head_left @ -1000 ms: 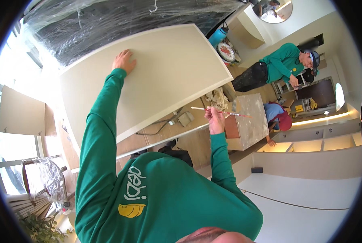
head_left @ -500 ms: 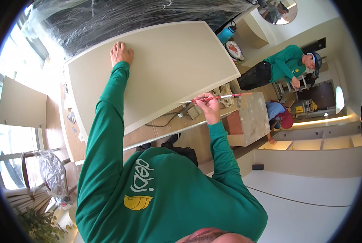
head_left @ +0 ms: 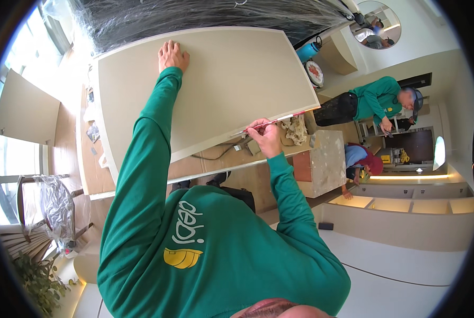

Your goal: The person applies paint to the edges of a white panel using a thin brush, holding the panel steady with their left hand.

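Note:
A large beige panel (head_left: 221, 79) lies flat on the worktable in front of me. My left hand (head_left: 173, 56) rests on its far left part, palm down with fingers spread. At the panel's near right edge, my right hand (head_left: 268, 139) pinches a slim paintbrush (head_left: 286, 117) with a red and white handle. The brush lies nearly along that edge, its thin tip pointing left and its handle end toward the panel's right corner. Whether the tip touches the edge I cannot tell.
Under the panel, cardboard (head_left: 192, 170) covers the worktable. Crumpled cloth (head_left: 295, 130) and a cable (head_left: 216, 157) lie near its edge. Right stands a stained box (head_left: 327, 159); beyond are a blue bottle (head_left: 308, 49), a round tub (head_left: 315, 73) and a co-worker (head_left: 377, 95). Plastic film (head_left: 205, 18) covers the far side.
The paintbrush has swung from across the panel's near edge to nearly along it, its handle end now closer to the right corner. My left hand stays flat on the panel.

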### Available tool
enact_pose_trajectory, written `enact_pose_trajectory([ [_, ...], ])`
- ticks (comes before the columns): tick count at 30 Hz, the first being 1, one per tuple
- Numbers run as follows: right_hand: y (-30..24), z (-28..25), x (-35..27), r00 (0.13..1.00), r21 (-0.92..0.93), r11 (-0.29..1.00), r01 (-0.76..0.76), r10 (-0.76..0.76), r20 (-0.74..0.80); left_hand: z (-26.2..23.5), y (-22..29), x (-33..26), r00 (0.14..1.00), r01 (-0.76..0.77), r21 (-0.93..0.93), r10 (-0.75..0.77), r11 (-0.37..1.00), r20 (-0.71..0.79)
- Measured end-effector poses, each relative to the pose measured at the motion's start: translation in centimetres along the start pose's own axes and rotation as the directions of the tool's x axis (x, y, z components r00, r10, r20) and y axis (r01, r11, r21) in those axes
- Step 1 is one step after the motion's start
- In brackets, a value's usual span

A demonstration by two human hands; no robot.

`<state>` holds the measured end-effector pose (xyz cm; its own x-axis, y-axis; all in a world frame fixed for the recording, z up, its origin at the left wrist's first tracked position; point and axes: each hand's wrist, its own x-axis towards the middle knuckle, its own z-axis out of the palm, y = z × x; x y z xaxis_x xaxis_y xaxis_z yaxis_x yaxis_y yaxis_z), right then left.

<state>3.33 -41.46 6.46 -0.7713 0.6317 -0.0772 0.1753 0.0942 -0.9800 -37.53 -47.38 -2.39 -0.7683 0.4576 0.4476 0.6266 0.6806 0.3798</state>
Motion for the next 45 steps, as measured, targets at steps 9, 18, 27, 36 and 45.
enact_pose_trajectory([
  [9,-0.7,-0.3,0.0,0.998,-0.061,0.997,0.04,-0.043,-0.04,0.0,0.1,0.1,1.0,-0.003,0.007,0.003,1.0,-0.013],
  [18,-0.8,-0.9,0.2,0.999,-0.079,0.997,0.022,-0.025,-0.037,-0.2,0.1,0.3,0.998,0.003,0.065,-0.007,0.998,0.056],
  [27,0.1,-1.3,0.5,0.998,-0.136,0.991,-0.008,0.0,-0.062,0.6,-0.3,0.2,1.0,0.001,0.052,-0.002,0.999,0.007],
  [36,0.7,-5.8,1.5,0.987,-0.255,0.967,0.01,-0.05,-0.151,0.0,-0.1,0.2,1.0,-0.005,0.042,0.004,0.999,0.02],
  [45,1.8,-9.2,2.8,0.97,-0.219,0.974,0.056,-0.106,-0.22,0.1,0.1,0.1,0.999,-0.02,0.033,0.02,0.999,-0.026],
])
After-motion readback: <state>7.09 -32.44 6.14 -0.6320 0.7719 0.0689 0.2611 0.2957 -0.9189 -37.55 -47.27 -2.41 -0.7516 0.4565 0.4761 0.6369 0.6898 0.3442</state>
